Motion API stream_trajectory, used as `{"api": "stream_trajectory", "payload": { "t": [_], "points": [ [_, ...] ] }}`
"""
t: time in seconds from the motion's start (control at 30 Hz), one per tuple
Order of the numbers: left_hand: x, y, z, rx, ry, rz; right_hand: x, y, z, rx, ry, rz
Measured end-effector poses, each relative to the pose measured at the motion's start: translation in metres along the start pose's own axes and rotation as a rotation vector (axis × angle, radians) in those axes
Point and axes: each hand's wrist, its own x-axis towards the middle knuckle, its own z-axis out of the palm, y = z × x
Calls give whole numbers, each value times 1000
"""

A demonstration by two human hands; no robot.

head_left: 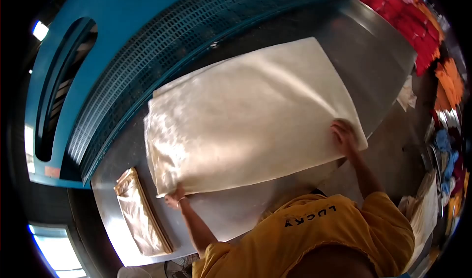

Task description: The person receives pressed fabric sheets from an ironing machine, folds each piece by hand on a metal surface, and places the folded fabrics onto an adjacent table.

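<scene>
A shiny cream-coloured folded cloth (255, 116) lies spread on a metal table in front of me. At its near left corner, my left hand (176, 198) is closed on the cloth's edge, with part of the fingers hidden by the fabric. Toward the near right corner, my right hand (345, 134) rests on top of the cloth with its fingers extended and slightly bent. The left side of the cloth shows several stacked layers and small wrinkles. A soft crease runs across its right part.
The metal table (110, 214) carries a narrow folded stack of shiny fabric (141, 216) at the left. A blue machine with a slatted grille (162, 47) borders the table's far side. Red cloth bundles (403, 20) and orange cloth (448, 84) are piled at the right.
</scene>
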Motion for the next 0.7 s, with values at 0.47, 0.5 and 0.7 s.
{"api": "stream_trajectory", "payload": {
  "t": [0.47,0.5,0.7],
  "points": [
    [-296,155,-1,-350,-453,1664,-10,43,-40,1079,258,623],
    [-334,163,-58,-586,-1292,1204,-12,31,-60,1180,349,611],
    [-442,126,-118,-452,-1130,1468,-20,12,-91,1443,435,724]
  ]
}}
